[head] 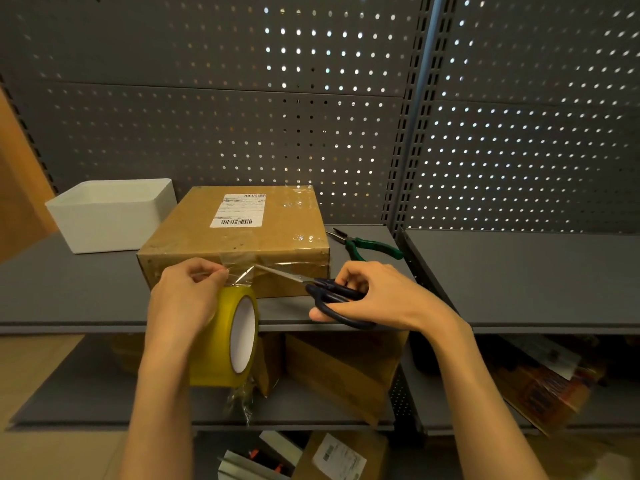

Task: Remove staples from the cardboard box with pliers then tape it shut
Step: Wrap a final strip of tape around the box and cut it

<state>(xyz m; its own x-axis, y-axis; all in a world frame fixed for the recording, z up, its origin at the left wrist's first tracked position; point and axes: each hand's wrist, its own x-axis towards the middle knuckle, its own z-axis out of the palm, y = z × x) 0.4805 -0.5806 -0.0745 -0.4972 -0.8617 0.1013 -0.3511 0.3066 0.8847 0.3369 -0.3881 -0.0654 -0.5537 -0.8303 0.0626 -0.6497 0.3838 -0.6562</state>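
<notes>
Grey metal shelving (86, 289) is carrying our work, backed by a perforated grey panel (242, 116) with light showing through its holes. We are looking at the cardboard box (239, 244) sitting flat near the middle of the upper shelf, a white shipping label (239, 210) on its top and clear tape lying glossy over its near edge. Our left hand (183, 299) is gripping the yellow tape roll (228, 337) in front of the box, its fingertips pinching the clear strip (242, 271) that is running up to the box's front face. Our right hand (374, 292) is wrapping the dark handles of the scissors (332, 292), whose blades are reaching the strip. Green-handled pliers (367, 247) are lying on the shelf just right of the box, and a white bin (110, 216) is standing to its left. More cardboard boxes (346, 368) are resting on the lower shelf.
</notes>
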